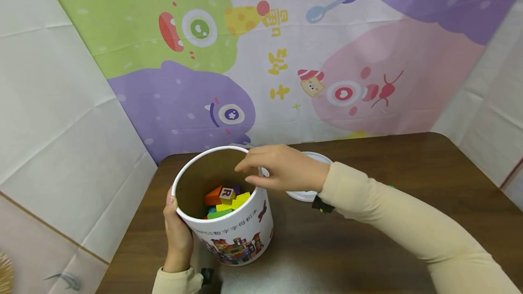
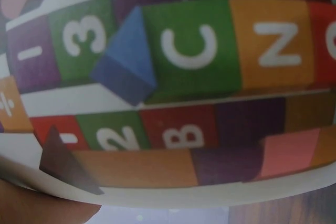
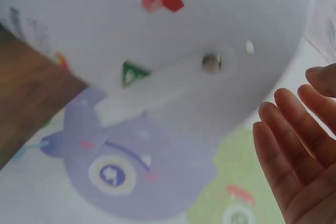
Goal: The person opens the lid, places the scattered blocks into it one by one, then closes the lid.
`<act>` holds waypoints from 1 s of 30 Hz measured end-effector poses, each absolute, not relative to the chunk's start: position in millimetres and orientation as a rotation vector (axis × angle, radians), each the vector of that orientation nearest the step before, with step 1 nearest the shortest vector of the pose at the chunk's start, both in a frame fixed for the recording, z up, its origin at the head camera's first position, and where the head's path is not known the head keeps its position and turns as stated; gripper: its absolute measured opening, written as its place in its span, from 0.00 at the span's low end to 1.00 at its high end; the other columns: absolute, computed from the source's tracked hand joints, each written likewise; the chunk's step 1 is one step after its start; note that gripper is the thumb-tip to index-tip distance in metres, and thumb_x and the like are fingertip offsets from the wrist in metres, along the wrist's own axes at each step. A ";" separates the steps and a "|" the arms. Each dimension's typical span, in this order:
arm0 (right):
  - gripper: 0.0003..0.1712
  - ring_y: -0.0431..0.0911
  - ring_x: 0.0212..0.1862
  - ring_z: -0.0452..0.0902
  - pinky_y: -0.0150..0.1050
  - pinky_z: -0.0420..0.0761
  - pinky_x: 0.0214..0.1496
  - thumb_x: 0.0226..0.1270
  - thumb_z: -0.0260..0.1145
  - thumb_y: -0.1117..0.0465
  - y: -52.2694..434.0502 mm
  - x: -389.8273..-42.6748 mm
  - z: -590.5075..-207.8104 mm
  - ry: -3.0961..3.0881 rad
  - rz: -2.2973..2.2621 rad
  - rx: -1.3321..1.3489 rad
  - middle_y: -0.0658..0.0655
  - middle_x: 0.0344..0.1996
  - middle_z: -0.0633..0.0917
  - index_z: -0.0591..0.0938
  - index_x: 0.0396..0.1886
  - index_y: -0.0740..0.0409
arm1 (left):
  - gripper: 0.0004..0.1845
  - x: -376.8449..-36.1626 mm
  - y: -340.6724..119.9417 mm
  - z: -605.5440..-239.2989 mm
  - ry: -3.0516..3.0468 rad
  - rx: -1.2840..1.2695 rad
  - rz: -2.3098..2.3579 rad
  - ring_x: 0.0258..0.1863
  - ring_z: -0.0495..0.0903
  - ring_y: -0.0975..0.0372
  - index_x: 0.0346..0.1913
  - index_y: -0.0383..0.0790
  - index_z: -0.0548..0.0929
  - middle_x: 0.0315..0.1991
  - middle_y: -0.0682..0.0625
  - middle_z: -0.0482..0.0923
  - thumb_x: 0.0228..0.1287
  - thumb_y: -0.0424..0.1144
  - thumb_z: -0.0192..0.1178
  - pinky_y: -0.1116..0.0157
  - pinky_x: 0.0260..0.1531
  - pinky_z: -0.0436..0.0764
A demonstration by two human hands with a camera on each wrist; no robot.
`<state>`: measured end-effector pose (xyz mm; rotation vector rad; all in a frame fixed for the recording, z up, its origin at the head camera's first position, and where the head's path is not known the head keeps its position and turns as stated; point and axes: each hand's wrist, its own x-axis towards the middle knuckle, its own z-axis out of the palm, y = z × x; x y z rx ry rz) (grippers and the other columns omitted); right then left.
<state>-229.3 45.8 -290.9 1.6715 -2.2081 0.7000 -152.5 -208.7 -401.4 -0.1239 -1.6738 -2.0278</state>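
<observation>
A tall white bucket [image 1: 245, 226] with printed toy blocks on its side stands on the table, tipped toward me in the head view. Inside lie colourful toy blocks: an orange one [image 1: 213, 196], a letter R cube [image 1: 227, 195], yellow ones [image 1: 241, 200] and a green one [image 1: 219, 214]. My left hand [image 1: 177, 235] holds the bucket's left side, with a fingertip right at the rim. Over the right rim hovers my right hand [image 1: 282, 167], its fingers loosely extended and nothing in them. The right wrist view shows those fingers [image 3: 299, 156] beside the bucket's wall.
Behind my right wrist, a round white lid [image 1: 304, 195] lies on the brown wooden table [image 1: 367, 239]. A small green thing [image 1: 392, 186] peeks out past the right sleeve. A cartoon-print cloth [image 1: 278, 117] hangs behind the table's back edge.
</observation>
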 end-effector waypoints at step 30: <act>0.24 0.57 0.52 0.80 0.57 0.78 0.56 0.58 0.72 0.61 252.0 -266.5 -446.1 -2.992 0.717 0.825 0.64 0.52 0.82 0.81 0.55 0.63 | 0.28 -152.4 -208.9 -401.5 -1.683 -0.130 -2.023 0.61 0.69 0.58 0.68 0.42 0.67 0.59 0.50 0.72 0.74 0.52 0.30 0.62 0.60 0.69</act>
